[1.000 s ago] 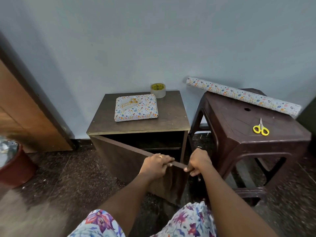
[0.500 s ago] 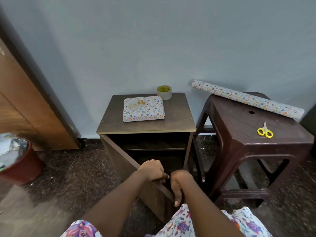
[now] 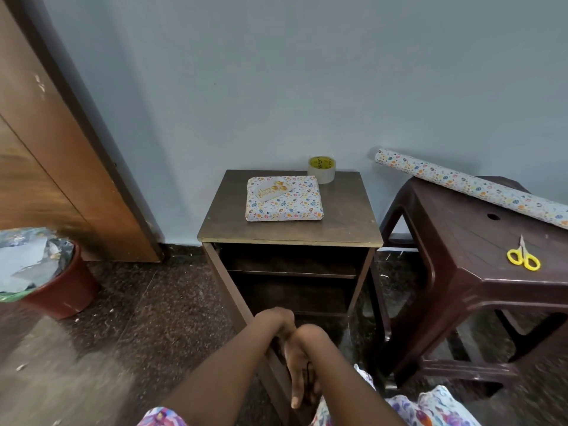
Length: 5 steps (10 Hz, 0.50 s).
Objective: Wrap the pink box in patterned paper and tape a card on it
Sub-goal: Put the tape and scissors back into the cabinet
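The box wrapped in patterned paper (image 3: 284,202) lies flat on top of a small brown cabinet (image 3: 344,222), with a card (image 3: 273,190) lying on its upper left part. A roll of clear tape (image 3: 321,169) stands behind it by the wall. The cabinet door (image 3: 229,287) stands swung wide open toward me. My left hand (image 3: 275,324) curls over the door's top edge near its free end. Beside it, my right hand (image 3: 302,367) lies against the door's end with fingers pointing straight down. Both hands are far below the box.
A dark brown plastic stool (image 3: 461,241) stands right of the cabinet, carrying a roll of patterned paper (image 3: 470,186) and yellow scissors (image 3: 522,256). A red bin (image 3: 61,290) with paper scraps sits at the left by a wooden door (image 3: 61,149). The cabinet shelves look dark inside.
The cabinet door has swung further open toward me with both hands on it. My right hand has turned so its fingers point down. The view has pulled back.
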### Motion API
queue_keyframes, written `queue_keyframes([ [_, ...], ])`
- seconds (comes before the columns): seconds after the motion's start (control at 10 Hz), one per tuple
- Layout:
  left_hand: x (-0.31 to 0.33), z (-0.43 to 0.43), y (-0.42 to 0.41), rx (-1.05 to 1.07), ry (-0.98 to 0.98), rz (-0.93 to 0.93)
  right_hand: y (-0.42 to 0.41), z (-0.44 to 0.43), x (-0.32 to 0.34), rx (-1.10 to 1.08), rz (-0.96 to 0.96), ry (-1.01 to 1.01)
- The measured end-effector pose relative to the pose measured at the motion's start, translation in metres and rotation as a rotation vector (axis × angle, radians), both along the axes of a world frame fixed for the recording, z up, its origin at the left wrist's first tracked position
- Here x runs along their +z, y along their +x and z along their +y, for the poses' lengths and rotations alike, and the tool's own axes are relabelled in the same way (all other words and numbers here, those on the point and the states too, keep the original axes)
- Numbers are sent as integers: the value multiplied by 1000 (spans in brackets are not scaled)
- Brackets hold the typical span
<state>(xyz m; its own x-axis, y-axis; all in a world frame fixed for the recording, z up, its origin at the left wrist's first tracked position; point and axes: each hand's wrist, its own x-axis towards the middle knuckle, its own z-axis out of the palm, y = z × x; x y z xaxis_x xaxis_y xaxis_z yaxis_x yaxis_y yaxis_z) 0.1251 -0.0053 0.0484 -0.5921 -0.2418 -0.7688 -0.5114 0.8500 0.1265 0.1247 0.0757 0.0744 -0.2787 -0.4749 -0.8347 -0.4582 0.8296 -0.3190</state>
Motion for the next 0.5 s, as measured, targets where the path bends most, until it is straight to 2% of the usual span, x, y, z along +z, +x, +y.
queue_keyframes([
  [0.1, -5, 1, 3, 18, -84, 76, -9, 2, -6, 53, -9, 98],
  [0.2, -3, 9, -3, -30, -205, 272, -25, 16, 2, -109, -397, 157],
  [0.3, 11, 25, -28, -39, -173, 450, -55, 40, 10, -365, -301, -86],
  [0.4, 45, 61, -94, 11, -47, 738, -122, 80, 33, -600, 239, -369],
  [0.5, 70, 92, -154, -75, -6, 901, -175, 116, 57, -730, 729, -443],
])
